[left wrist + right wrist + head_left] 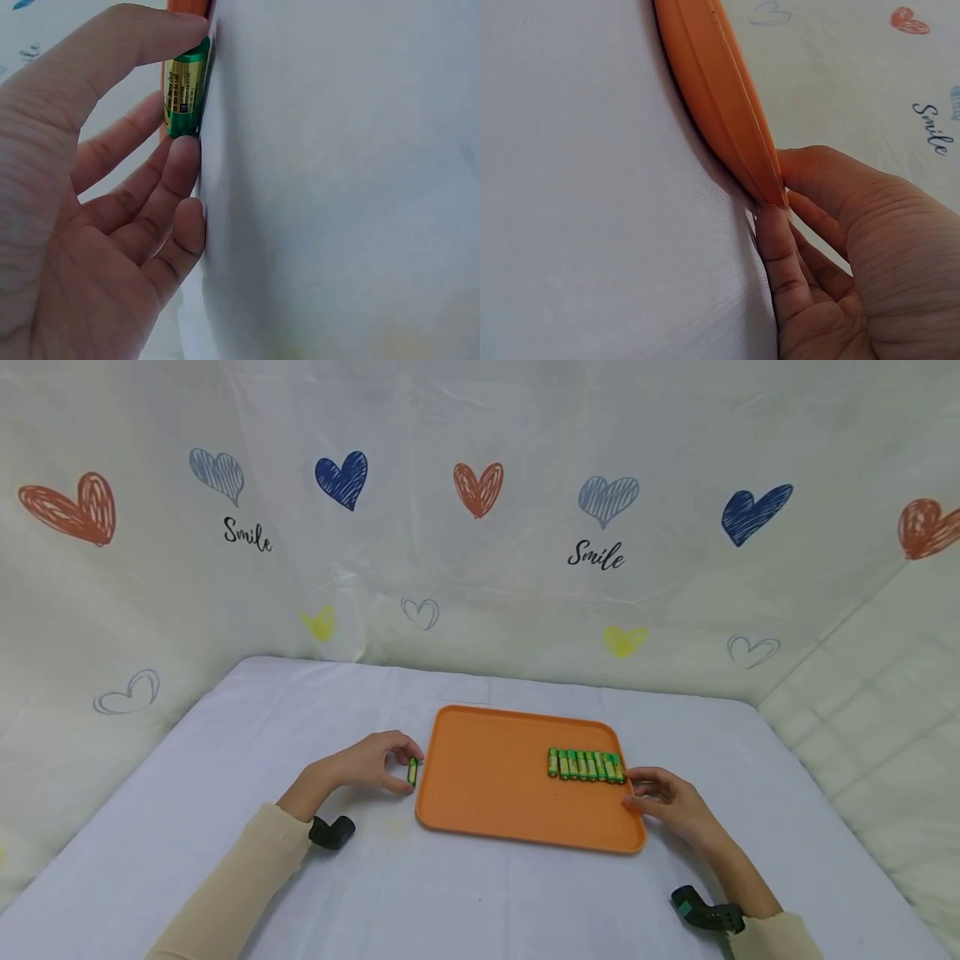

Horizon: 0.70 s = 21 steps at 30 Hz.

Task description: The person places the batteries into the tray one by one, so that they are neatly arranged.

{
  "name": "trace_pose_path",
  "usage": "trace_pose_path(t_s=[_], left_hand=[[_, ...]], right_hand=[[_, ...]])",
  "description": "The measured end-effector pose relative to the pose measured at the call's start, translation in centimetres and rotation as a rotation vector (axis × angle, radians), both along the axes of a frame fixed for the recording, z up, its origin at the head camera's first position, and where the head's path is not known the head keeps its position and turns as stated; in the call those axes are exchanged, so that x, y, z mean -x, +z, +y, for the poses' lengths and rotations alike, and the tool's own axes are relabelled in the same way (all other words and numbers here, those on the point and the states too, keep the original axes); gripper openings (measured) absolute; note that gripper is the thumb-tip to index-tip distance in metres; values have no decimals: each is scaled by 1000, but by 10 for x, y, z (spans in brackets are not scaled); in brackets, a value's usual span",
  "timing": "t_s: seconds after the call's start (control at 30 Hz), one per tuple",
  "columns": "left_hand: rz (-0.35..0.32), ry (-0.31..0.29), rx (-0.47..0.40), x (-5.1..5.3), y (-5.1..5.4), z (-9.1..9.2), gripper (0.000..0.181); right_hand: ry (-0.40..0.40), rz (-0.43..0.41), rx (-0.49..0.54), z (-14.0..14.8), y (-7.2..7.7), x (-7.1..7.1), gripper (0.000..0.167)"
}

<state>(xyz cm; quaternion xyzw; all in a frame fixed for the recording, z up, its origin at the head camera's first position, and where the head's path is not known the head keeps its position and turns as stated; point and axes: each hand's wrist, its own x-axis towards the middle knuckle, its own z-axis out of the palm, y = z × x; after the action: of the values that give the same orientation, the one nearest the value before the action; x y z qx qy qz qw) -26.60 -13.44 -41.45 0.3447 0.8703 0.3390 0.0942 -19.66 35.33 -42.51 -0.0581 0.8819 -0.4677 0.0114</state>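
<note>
A green-and-gold battery (412, 772) is pinched end to end between the thumb and a finger of my left hand (378, 763), just outside the left edge of the orange tray (487, 777). In the left wrist view the battery (185, 90) shows its printed label, close to the tablecloth. My right hand (670, 802) grips the tray's right rim; in the right wrist view its thumb lies over the rim (727, 105) and a fingertip sits below. Several matching batteries (590, 766) stand side by side in a row inside the tray, near its right edge.
A white cloth (480, 893) covers the table under the tray. Behind it hangs a pale curtain (420, 552) printed with hearts and the word "Smile". Dark straps with devices (332, 832) are worn at both wrists.
</note>
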Motion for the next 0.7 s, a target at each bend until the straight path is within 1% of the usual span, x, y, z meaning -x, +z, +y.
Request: trace_pose_path(t_s=[0.1, 0.17, 0.27, 0.33, 0.4, 0.5, 0.63, 0.7], left_hand=[[-8, 21, 5, 0, 1, 0, 41], [-24, 34, -13, 0, 2, 0, 40], [-24, 32, -64, 0, 4, -1, 40], [-12, 23, -99, 0, 5, -1, 40], [17, 8, -128, 3, 4, 0, 40], [45, -11, -162, 7, 4, 7, 41], [36, -32, -183, 10, 7, 16, 42], [31, -51, -183, 11, 8, 20, 42]], right_hand=[[-8, -1, 3, 0, 0, 0, 49], [-13, -4, 7, 0, 0, 0, 49], [-12, -12, 10, 0, 0, 0, 50], [-9, -17, 12, 0, 0, 0, 51], [-8, -16, 11, 0, 0, 0, 51], [-12, -4, 10, 2, 0, 0, 51], [1, 15, 19, 3, -2, -1, 49], [9, 21, 29, 2, -3, -1, 48]])
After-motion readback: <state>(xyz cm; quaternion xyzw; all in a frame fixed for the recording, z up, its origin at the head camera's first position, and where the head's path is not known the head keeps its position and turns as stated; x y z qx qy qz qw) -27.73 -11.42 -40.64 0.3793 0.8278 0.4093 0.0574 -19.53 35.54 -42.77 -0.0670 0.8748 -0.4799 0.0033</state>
